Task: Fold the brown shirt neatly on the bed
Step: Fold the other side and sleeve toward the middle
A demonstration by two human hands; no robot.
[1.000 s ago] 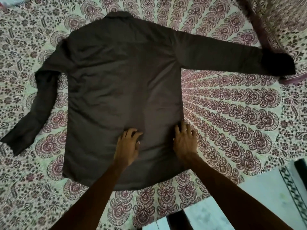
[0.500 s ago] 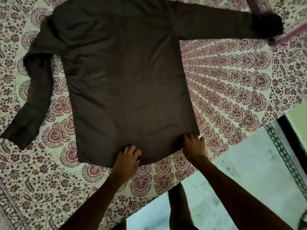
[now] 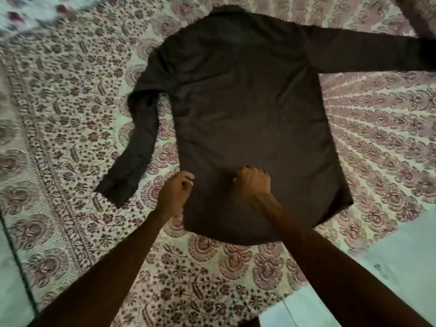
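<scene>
The brown shirt (image 3: 247, 109) lies spread flat on the bed, collar at the far end and hem towards me. Its left sleeve (image 3: 134, 147) bends down along the body, and its right sleeve (image 3: 368, 55) stretches out to the right edge of the view. My left hand (image 3: 175, 192) is at the shirt's lower left side edge, fingers curled closed on the cloth there. My right hand (image 3: 253, 182) rests as a closed fist on the lower middle of the shirt, fingers tucked into the fabric.
A patterned bedsheet (image 3: 70, 114) with maroon floral motifs covers the bed. The bed's near corner ends at the lower right, where pale floor (image 3: 389, 267) shows. A strip of floor also runs along the left edge.
Both hands left the hem and moved up the shirt. They were flat with spread fingers; now both are curled shut. The view swung, so the shirt sits further right.
</scene>
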